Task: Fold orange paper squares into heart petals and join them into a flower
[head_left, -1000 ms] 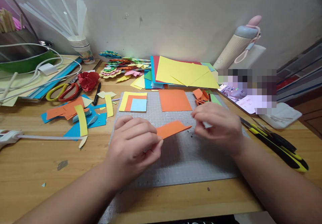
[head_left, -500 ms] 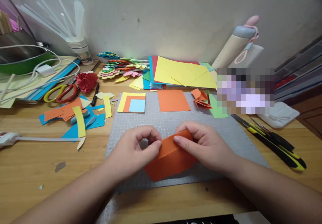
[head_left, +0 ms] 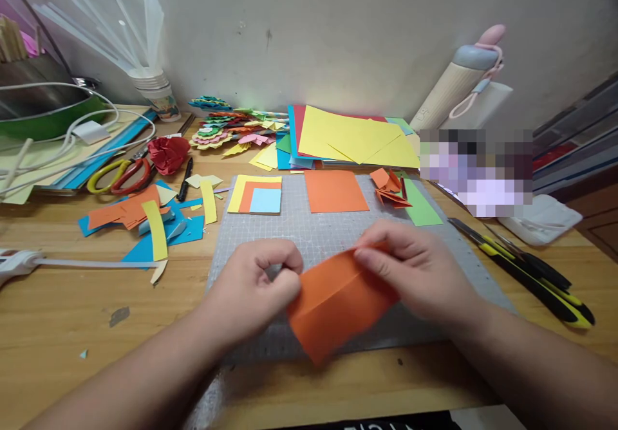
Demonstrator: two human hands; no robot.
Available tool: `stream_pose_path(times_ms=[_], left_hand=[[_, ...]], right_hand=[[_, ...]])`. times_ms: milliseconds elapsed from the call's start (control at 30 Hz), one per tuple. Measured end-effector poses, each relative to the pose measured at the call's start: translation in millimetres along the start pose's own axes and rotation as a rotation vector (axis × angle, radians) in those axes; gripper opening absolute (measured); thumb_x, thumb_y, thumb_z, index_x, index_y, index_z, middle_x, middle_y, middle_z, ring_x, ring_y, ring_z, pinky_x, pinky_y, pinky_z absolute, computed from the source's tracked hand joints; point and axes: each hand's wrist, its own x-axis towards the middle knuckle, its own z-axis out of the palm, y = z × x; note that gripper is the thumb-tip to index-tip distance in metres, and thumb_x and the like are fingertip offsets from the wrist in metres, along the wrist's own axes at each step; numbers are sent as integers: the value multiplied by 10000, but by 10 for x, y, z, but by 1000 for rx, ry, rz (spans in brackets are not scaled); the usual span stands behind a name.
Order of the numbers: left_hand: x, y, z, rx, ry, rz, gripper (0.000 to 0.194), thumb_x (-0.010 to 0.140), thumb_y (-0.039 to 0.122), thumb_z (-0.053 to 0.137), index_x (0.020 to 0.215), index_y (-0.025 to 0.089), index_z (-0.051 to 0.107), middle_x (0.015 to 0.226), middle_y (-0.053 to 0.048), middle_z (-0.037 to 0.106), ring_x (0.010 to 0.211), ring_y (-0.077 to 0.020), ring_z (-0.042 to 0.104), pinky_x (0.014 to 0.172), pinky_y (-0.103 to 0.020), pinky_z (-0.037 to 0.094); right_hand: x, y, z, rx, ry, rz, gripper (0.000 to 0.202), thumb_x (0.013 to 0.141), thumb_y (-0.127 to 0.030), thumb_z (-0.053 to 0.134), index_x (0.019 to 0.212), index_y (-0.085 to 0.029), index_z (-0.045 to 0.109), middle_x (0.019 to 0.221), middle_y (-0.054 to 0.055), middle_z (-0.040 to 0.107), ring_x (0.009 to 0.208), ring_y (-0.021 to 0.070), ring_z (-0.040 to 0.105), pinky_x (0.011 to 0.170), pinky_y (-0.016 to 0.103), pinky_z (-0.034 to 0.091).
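An orange sheet of paper (head_left: 338,301) with a crease across it is held in the air above the grey cutting mat (head_left: 232,250). My left hand (head_left: 263,282) pinches its left edge between thumb and curled fingers. At the upper right corner, my right hand (head_left: 410,262) grips it with the thumb on top. Beyond my hands a flat orange square (head_left: 337,192) lies at the mat's far edge. To its left rest stacked yellow, orange and light blue squares (head_left: 265,200); to its right are folded orange pieces (head_left: 390,190) beside a green sheet (head_left: 422,203).
Scissors (head_left: 120,176), a red crumpled paper (head_left: 168,154), a black pen (head_left: 185,179) and paper scraps (head_left: 128,208) lie left. A utility knife (head_left: 526,275) lies right. Coloured sheets (head_left: 357,134), a cup of straws (head_left: 157,95) and a bottle (head_left: 447,85) stand toward the wall.
The orange paper has opened out more and tilted, its lower corner now nearer me. My right hand has moved a little to the right, away from my left hand.
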Motion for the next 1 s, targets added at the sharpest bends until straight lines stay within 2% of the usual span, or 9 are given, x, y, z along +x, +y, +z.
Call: stream_pose_path(times_ms=[67,100,133,200,267,367,433,800,1000], left_hand=[[17,-31,-16,5,69,-2,141,684,176,418,568,196,495,567,37,465,577,-127,439,550,-252,336],[26,-46,-22,4,99,5,133,681,167,424,594,197,519,586,36,493,594,-131,457,573,-256,352],[35,-59,-26,-10,120,8,137,677,156,427,643,200,553,617,34,526,624,-137,482,603,-261,370],[48,-73,-22,-85,142,-2,204,677,143,424,759,205,600,690,25,579,698,-152,525,664,-273,400],[54,-71,-4,-171,96,-29,207,725,174,433,815,204,617,732,15,596,755,-163,547,697,-280,411],[50,-50,33,-199,-76,-91,163,789,260,475,757,188,618,709,12,585,720,-157,536,653,-269,396],[45,-38,56,-154,-148,-117,155,778,260,489,705,179,600,665,19,557,673,-146,501,613,-259,369],[12,-60,95,-106,-224,-145,71,669,213,450,601,196,464,562,54,383,574,-122,357,519,-253,266],[9,-17,28,-142,-192,-144,105,646,198,439,550,202,396,546,58,329,564,-117,314,518,-259,233]], right_hand=[[50,30,-147,92,224,-16,158,838,-318,628,723,-223,575,653,-23,534,558,116,479,499,229,374],[71,43,-212,144,300,-56,169,819,-334,656,726,-224,568,655,-28,518,554,112,463,497,227,368],[88,53,-258,176,308,-59,191,800,-345,681,715,-222,561,653,-32,508,551,109,454,495,223,362],[99,63,-272,156,164,13,201,806,-359,673,708,-218,569,623,-35,497,526,104,442,472,214,335],[83,63,-185,125,-66,125,203,824,-369,638,712,-210,580,623,-21,532,529,114,464,466,220,337],[38,60,29,144,-226,220,204,834,-369,595,719,-202,568,651,-14,552,563,124,493,491,227,364],[11,63,141,156,-266,247,204,840,-368,578,727,-199,561,667,-15,557,586,124,499,509,224,376],[-82,44,266,79,-225,161,171,843,-282,546,702,-186,564,647,-20,545,596,114,482,538,223,369],[-71,10,162,129,-122,136,182,848,-308,581,705,-195,582,639,-23,551,580,115,488,531,224,375]])
